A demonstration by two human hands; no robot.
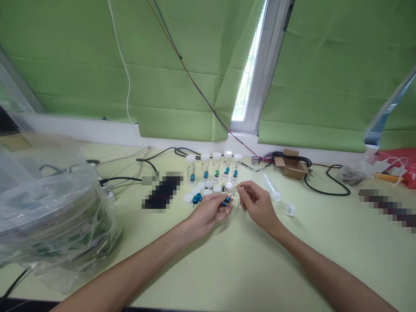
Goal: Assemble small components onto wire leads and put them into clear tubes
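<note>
Five capped tubes [205, 167] stand on your bench [240, 268] with wired parts [192, 177] inside; your left hand [210, 211] has a blue part [226, 201] in its grip; your right hand's [259, 204] grip is narrow beside thin wires [233, 193], hold unclear; loose blue pieces [197, 199] lie outside.

The left hand [211, 213] is partly hiding a blue piece [226, 201]. Blur is masking a dark object [390, 208] at right.

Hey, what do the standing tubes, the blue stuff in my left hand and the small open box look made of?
Tubes: probably clear plastic, since the walls are see-through, though glass is possible. Blue stuff: perhaps metal or glossy plastic, judging by its shine. Box: cardboard, by its matte brown folded flaps.
</note>
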